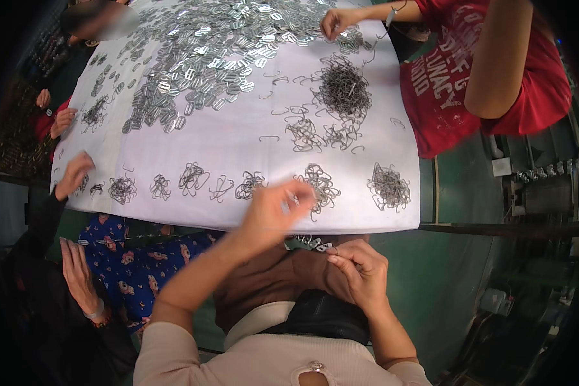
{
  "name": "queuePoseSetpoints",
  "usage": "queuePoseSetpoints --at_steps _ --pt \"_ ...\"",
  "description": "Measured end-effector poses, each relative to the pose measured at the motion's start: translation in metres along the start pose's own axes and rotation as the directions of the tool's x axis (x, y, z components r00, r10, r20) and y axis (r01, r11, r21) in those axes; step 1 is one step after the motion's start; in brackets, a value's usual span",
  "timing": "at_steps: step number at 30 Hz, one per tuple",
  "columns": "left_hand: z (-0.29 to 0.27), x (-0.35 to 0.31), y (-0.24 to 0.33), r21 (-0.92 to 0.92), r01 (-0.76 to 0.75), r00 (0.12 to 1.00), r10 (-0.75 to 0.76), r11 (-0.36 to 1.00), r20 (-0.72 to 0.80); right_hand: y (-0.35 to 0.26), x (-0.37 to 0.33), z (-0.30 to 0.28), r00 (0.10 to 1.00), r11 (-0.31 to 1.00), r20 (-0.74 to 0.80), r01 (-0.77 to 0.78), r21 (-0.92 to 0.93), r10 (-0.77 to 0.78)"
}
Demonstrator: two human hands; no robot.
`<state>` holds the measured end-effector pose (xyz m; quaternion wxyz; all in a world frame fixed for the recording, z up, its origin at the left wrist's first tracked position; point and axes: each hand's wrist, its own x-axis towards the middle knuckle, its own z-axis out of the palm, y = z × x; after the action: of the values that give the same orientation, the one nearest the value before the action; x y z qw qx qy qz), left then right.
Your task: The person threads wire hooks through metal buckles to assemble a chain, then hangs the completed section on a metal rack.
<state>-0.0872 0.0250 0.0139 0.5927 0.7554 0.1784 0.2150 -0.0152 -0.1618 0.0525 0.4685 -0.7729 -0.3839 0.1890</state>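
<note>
My right hand (363, 270) is closed in a pinch above my lap, just off the table's near edge. It grips the end of a short row of small silver slotted buckles (311, 242); how they are joined is too small to tell. My left hand (273, 209) reaches over the near edge of the table, its fingers smeared by motion. They hover at or over a small heap of bent wire hooks (321, 184), and whether they hold one cannot be made out. Another hook heap (389, 186) lies to the right, and a looser one (249, 185) beside my left hand.
A white-covered table (193, 141) bears a broad spread of silver slotted plates (199, 64) and a dense wire-hook pile (344, 90). A co-worker's hand (338, 24) works at the far right. Other people's hands (77, 174) are along the left side.
</note>
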Motion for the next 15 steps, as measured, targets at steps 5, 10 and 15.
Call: queuePoseSetpoints --at_steps 5,10,15 --pt "0.03 -0.054 0.026 -0.127 0.013 0.999 -0.019 0.992 -0.049 0.002 0.0 0.004 0.999 1.0 0.03 0.011 -0.008 -0.011" --pt "0.035 -0.062 0.029 -0.116 -0.005 0.997 -0.004 0.993 -0.077 0.002 -0.002 0.004 0.998 1.0 0.065 0.009 -0.002 -0.008" --pt "0.037 -0.062 0.035 -0.099 -0.076 0.991 0.064 0.992 -0.116 0.0 0.0 0.003 0.996 0.999 0.084 -0.036 -0.007 0.036"
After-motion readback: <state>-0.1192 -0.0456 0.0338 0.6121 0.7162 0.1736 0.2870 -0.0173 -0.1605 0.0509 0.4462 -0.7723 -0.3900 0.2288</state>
